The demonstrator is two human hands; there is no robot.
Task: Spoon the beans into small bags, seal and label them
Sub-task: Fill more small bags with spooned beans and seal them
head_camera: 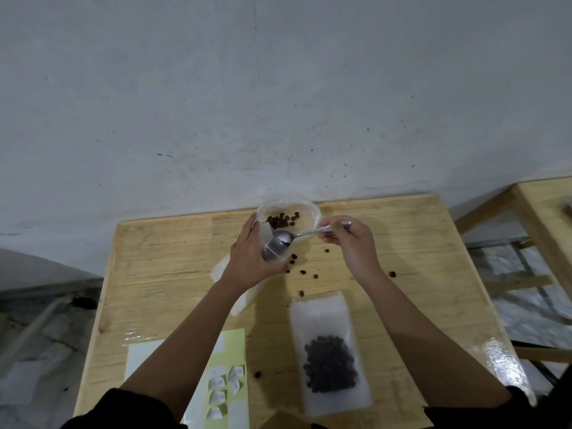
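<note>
Since the beans (281,219) are small, hard and light, they will roll at the least tilt, as the loose beans (303,271) scattered on the table (161,258) just right of centre suggest. The main lot lies in a clear container (305,209) at the upper middle of the tabletop, tipped toward the camera. Whether that container is a thin tub or an opened bag I cannot tell, but its wall looks flimsy. It wants holding by the side near the mouth, firmly enough to stay open without crushing. The left hand (250,258) does this, fingers curled round the container's left and lower side. The spoon (278,243), metal and stiff, has its bowl at the container's lower edge, close by the left palm; it looks empty, though glare makes that uncertain. The right hand (349,239) pinches the handle's end between thumb and fingers, narrowly closed. Lower in the frame, right of centre, a filled bag (329,360) lies flat. An empty bag (240,306) lies under the left forearm, and a label sheet (223,385) sits at the lower left.
</note>
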